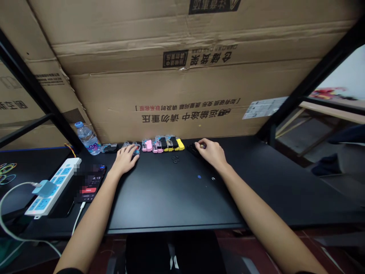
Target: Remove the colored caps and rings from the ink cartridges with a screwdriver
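My left hand [124, 159] lies over small toy-like pieces [137, 149] of clear and dark plastic at the back left of the desk, its fingers stretched out and apart. Whether it grips any of them is hard to see; none is lifted. My right hand [211, 153] is closed at the fingertips beside a black object [193, 149]. A small shiny bit shows at its fingers, too small to name. Between my hands stands a row of small plastic pieces with pink [147, 145] and yellow [180, 144] parts. Several small black rings [175, 159] lie in front of it.
A cardboard sheet [182, 87] walls off the back of the black desk [171, 198]. To the left are a water bottle [89, 139], a phone [92, 182] on a cable and a power strip [54, 186]. A blue disc [199, 176] and a small white piece [213, 178] lie right of centre.
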`<state>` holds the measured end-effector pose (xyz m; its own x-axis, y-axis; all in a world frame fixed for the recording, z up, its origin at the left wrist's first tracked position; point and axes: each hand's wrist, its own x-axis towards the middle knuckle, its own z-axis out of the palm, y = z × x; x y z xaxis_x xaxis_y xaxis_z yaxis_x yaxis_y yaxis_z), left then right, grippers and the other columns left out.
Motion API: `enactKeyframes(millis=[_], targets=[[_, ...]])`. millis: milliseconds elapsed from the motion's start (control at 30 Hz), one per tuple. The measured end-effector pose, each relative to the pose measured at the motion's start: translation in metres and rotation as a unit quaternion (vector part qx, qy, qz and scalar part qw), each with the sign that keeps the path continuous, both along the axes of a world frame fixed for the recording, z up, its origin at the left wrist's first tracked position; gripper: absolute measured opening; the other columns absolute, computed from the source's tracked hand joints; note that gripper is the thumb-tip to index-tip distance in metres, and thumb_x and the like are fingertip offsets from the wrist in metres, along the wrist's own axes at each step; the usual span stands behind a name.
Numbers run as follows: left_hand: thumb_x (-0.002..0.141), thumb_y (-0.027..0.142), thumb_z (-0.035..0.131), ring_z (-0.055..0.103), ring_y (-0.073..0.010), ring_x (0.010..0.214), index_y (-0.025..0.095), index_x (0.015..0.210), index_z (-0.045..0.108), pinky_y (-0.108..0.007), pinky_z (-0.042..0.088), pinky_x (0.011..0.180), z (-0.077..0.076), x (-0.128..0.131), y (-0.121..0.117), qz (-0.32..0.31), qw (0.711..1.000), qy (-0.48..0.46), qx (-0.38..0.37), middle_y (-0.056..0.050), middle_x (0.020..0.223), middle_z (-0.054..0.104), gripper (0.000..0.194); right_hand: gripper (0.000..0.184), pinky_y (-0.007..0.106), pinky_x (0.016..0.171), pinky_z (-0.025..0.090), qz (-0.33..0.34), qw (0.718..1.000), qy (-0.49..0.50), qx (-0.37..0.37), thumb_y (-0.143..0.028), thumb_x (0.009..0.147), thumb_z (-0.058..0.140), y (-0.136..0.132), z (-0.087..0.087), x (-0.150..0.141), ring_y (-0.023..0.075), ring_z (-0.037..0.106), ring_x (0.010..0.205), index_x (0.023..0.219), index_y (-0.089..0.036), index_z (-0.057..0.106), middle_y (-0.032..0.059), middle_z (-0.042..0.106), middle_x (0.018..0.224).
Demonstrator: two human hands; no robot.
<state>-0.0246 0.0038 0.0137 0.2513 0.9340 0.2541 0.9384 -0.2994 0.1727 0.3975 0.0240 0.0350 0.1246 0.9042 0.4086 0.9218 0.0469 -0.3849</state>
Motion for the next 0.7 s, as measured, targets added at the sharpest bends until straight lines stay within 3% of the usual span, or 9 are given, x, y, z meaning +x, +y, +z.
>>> enactKeyframes(millis=[233,367,500,700], targets=[[0.109,0.043,0.033,0.033,-0.0342,0.159,0.022,0.169,0.035,-0.056,0.024,0.130,-0.011,0.006,0.005,0.033,0.999,0.018,-0.020,-0.009,0.176,0.033,0.063,0.018,0.030,0.061,0.047,0.108,0.993,-0.013,0.037,-0.030,0.092,0.061,-0.016,0.008,-0.027,0.0238,0.073,0.074,0.086,-0.025,0.078,0.0055,0.078,0.082],[0.109,0.047,0.032,0.028,-0.0346,0.162,0.021,0.170,0.032,-0.057,0.021,0.131,-0.012,0.010,0.006,0.052,0.998,0.012,-0.031,-0.009,0.178,0.027,0.067,0.024,0.031,0.068,0.056,0.183,0.979,-0.063,0.067,-0.028,0.095,0.059,-0.026,0.003,-0.046,0.0226,0.076,0.086,0.101,-0.025,0.081,0.0080,0.077,0.121],[0.109,0.052,0.034,0.026,-0.0340,0.164,0.021,0.171,0.031,-0.058,0.019,0.132,-0.012,0.012,0.008,0.060,0.998,0.005,-0.030,-0.011,0.178,0.025,0.069,0.035,0.036,0.075,0.063,0.227,0.963,-0.143,0.034,-0.028,0.097,0.058,-0.027,-0.007,-0.060,0.0246,0.079,0.093,0.125,-0.025,0.078,0.0106,0.058,0.158],[0.108,0.055,0.036,0.022,-0.0342,0.165,0.019,0.171,0.029,-0.059,0.018,0.132,-0.010,0.014,0.007,0.065,0.997,0.001,-0.035,-0.014,0.179,0.022,0.073,0.042,0.042,0.076,0.065,0.237,0.949,-0.209,-0.012,-0.031,0.102,0.053,-0.024,-0.014,-0.067,0.0268,0.080,0.086,0.138,-0.021,0.071,0.0161,0.043,0.170]])
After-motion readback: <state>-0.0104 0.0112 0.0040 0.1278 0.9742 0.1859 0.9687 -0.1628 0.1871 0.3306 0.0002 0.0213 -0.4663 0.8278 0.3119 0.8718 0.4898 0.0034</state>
